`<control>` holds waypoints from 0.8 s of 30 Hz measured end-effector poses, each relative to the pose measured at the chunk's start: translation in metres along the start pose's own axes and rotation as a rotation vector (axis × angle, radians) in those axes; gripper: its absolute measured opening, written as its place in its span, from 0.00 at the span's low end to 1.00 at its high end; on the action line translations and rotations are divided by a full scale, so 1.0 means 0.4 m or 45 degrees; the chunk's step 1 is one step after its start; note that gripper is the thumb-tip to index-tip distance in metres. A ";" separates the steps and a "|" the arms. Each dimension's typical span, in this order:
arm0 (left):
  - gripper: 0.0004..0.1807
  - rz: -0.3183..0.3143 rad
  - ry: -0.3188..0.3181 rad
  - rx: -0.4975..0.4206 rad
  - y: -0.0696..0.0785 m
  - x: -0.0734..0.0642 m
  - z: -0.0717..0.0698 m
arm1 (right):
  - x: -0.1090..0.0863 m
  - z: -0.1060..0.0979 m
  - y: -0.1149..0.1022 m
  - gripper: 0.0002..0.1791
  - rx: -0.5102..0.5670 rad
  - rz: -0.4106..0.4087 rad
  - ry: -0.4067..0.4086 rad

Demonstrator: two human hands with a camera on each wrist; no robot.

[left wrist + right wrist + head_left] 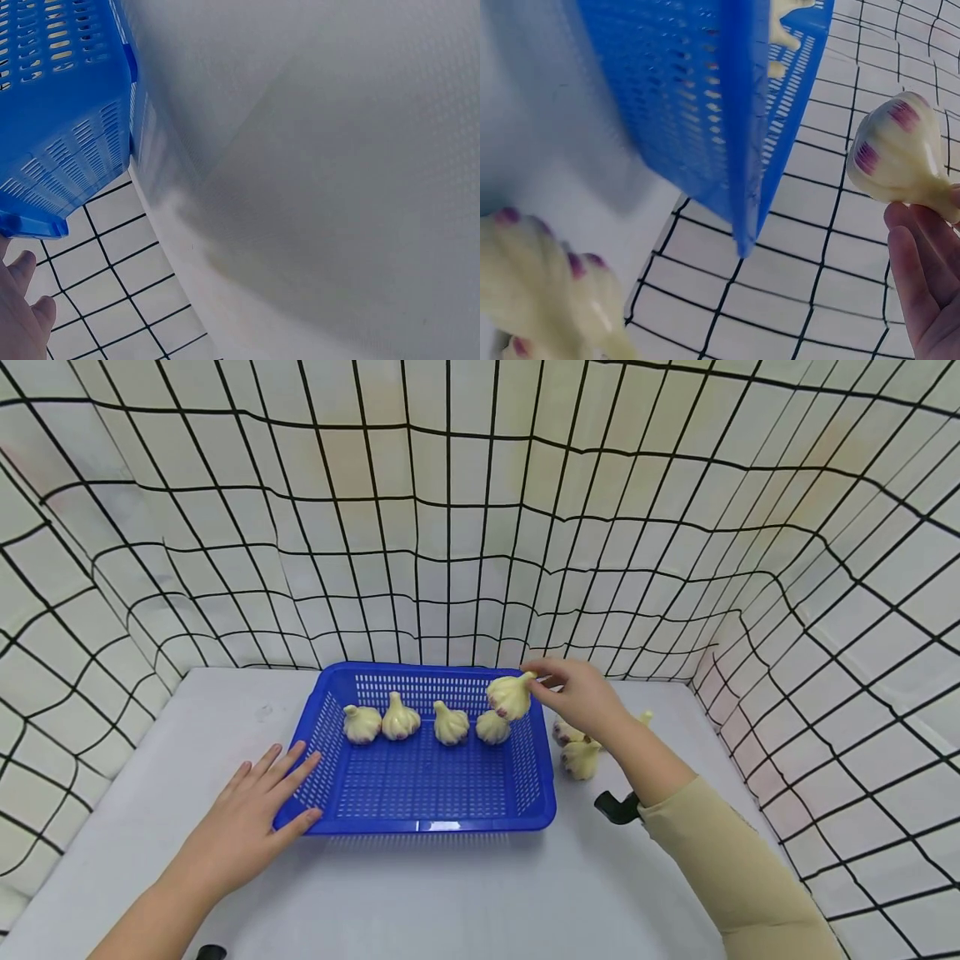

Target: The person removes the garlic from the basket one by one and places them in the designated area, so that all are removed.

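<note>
Cream garlic bulb (508,697) in right hand (581,695), seemingly above blue basket (427,787).

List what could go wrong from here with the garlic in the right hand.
The right hand pinches the held bulb by its stem, so it might slip.
If lowered straight, it may knock the rightmost bulb in the basket.
The left hand lies at the left rim of the blue basket; a push there could shift it.

Beige right sleeve (735,870) (creased), bare fingers (298,776)
</note>
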State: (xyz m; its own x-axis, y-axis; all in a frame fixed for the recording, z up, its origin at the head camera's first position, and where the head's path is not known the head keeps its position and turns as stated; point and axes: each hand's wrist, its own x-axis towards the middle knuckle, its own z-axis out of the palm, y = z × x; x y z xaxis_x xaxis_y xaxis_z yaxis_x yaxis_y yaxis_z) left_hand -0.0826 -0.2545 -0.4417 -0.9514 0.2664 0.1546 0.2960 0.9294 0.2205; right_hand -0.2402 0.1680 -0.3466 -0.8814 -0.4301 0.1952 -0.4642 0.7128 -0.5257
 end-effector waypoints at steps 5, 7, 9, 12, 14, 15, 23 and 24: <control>0.42 -0.001 0.006 0.008 -0.001 0.000 0.004 | -0.031 -0.005 0.040 0.17 -0.004 0.065 0.015; 0.42 0.000 0.004 0.006 -0.002 0.000 0.005 | -0.042 -0.008 0.057 0.16 0.007 0.082 0.031; 0.42 0.002 0.002 0.005 -0.002 0.001 0.005 | -0.053 -0.009 0.075 0.17 0.006 0.095 0.050; 0.41 0.009 0.008 0.000 -0.004 0.001 0.005 | -0.072 -0.011 0.107 0.17 0.009 0.122 0.060; 0.41 0.010 0.011 0.000 -0.004 0.001 0.006 | -0.086 -0.011 0.128 0.18 0.013 0.143 0.065; 0.41 0.010 0.015 0.003 -0.004 0.001 0.007 | -0.094 -0.012 0.139 0.18 0.013 0.153 0.067; 0.42 0.001 0.022 0.014 -0.005 0.002 0.012 | -0.150 -0.027 0.218 0.18 0.065 0.262 0.096; 0.42 0.000 0.021 0.013 -0.004 0.002 0.011 | -0.157 -0.030 0.227 0.18 0.070 0.272 0.101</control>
State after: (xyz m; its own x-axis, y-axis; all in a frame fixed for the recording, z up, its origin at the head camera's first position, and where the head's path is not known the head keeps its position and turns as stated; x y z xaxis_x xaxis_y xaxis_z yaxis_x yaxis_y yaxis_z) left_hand -0.0842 -0.2548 -0.4464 -0.9497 0.2623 0.1709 0.2953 0.9319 0.2108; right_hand -0.2280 0.2664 -0.3964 -0.9643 -0.2263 0.1378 -0.2628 0.7510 -0.6057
